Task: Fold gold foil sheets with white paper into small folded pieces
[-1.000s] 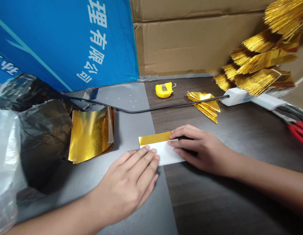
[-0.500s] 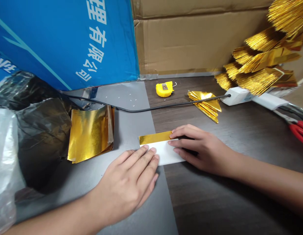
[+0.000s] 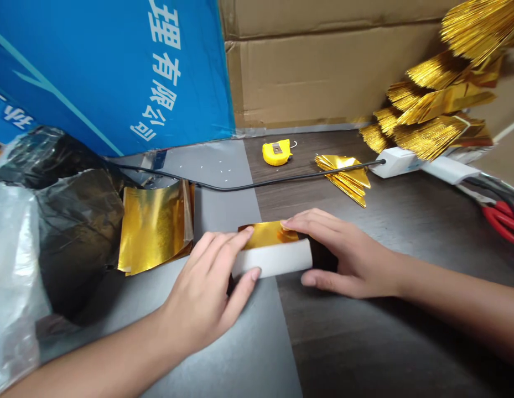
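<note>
A sheet of gold foil paper (image 3: 267,234) with a white back lies in front of me, its near part curled up and over so the white side shows. My left hand (image 3: 211,276) grips its left end, fingertips on the gold and thumb against the near white edge. At the far right corner, the fingertips of my right hand (image 3: 342,251) rest on the gold side. That hand's fingers are stretched out, with the thumb apart from them, near the curl's right end. The underside of the curl is hidden.
A stack of gold sheets (image 3: 152,229) stands left, beside a black plastic bag (image 3: 78,221). Behind are a yellow tape measure (image 3: 276,152), a black cable (image 3: 227,188) and a pleated gold piece (image 3: 343,174). Gold fans (image 3: 431,132), a white power strip (image 3: 400,162) and red-handled scissors (image 3: 503,221) lie right.
The flat white fold has opened into a raised curl, showing more gold. My left hand has shifted from lying flat on the paper to holding its left end; my right thumb has spread away.
</note>
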Available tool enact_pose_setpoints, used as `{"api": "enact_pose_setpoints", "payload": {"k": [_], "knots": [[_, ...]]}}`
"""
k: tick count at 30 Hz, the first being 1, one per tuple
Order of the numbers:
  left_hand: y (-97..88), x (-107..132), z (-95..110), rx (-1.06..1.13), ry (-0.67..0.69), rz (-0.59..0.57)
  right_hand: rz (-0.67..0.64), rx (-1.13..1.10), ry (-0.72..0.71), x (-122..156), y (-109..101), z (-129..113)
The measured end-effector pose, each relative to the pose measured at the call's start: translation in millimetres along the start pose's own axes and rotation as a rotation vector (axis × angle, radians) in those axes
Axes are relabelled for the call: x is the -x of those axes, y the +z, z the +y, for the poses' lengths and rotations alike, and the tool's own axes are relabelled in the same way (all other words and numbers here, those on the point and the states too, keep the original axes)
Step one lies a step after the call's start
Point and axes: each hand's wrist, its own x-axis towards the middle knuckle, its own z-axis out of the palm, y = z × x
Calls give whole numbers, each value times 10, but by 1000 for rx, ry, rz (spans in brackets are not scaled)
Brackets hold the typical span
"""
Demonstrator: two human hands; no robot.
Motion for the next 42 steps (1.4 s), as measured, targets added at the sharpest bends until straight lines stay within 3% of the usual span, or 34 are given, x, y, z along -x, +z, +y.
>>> {"api": "enact_pose_setpoints", "payload": {"k": [4, 10, 14, 16, 19, 22, 25, 29, 33, 35, 37, 42], "knots": [[-27, -36, 2, 37, 5, 47, -1, 59, -69, 3, 18, 29], [-101, -80, 135, 499, 27, 124, 133, -6, -190, -14, -105, -102], [-141, 17, 245, 704, -57, 30, 268, -67, -73, -15, -308, -269], [-143, 63, 252, 774, -42, -90, 221, -163, 28, -35, -387, -299], [-95, 63, 210, 816, 7, -189, -90, -384, 22, -95, -405, -245], [-12, 1, 153, 736, 126, -88, -280, -442, -8, -152, -301, -133], [34, -52, 111, 530, 231, -24, -290, -355, -14, -175, -158, -40], [32, -63, 71, 293, 311, 44, -88, -101, -76, -157, -40, 13], [32, -45, 47, 107, 393, 14, 117, 69, -160, -98, -74, -65], [30, -26, 50, 29, 377, -10, 80, -1, -180, -54, -123, -147], [28, -4, 63, -11, 369, -32, -40, -84, -184, -8, -147, -225], [46, 17, 87, 49, 276, -69, -139, 58, -157, 55, -35, -277]]}}
